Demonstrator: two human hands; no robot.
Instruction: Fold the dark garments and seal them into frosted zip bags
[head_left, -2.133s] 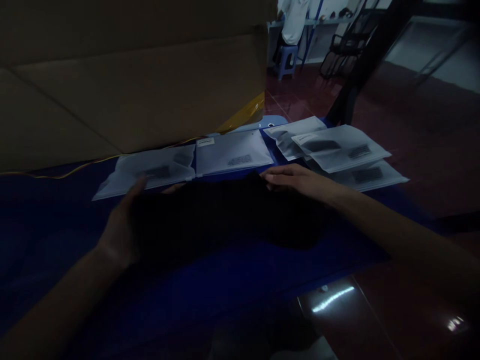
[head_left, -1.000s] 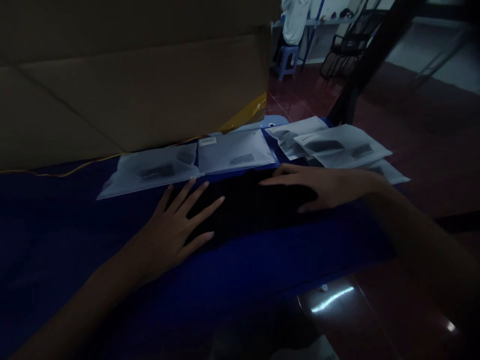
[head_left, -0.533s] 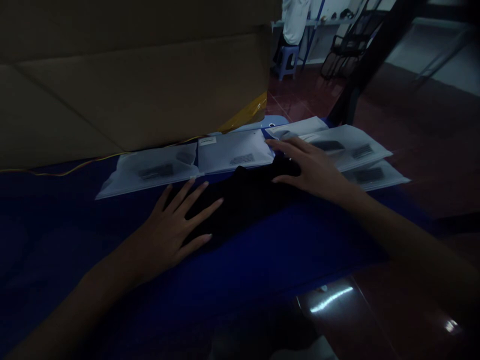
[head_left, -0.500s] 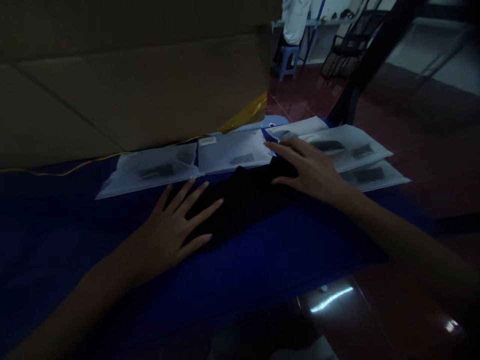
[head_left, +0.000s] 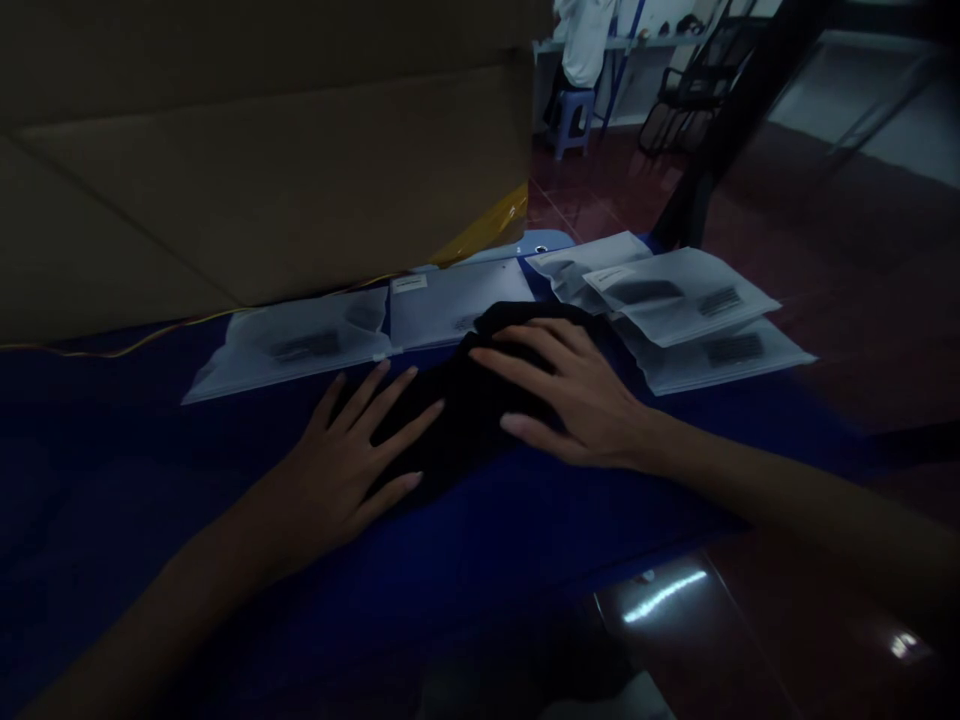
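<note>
A piece of black cloth [head_left: 457,410] lies on the blue table cover [head_left: 480,540]; its exact kind is too dark to tell. My left hand [head_left: 352,450] rests flat on its left end with the fingers spread. On the right part of the cloth lies my right hand [head_left: 574,395], fingers stretched out and thumb apart, with a raised fold of fabric just beyond the fingertips. Behind the cloth is a frosted plastic bag [head_left: 300,340] with a dark label, beside a white packet [head_left: 442,295]. Several more frosted bags [head_left: 682,290] are stacked to the right of my right hand.
A large cardboard box [head_left: 277,190] with yellow tape [head_left: 484,230] stands along the back. A dark metal post [head_left: 720,160] rises at the right corner. Farther off, a person in white [head_left: 585,45] sits on a blue stool [head_left: 574,120] near a black chair [head_left: 705,85].
My right hand has moved left and nearer across the cloth, bunching its right part into a fold that now covers some of the white packet. My left hand stays in place.
</note>
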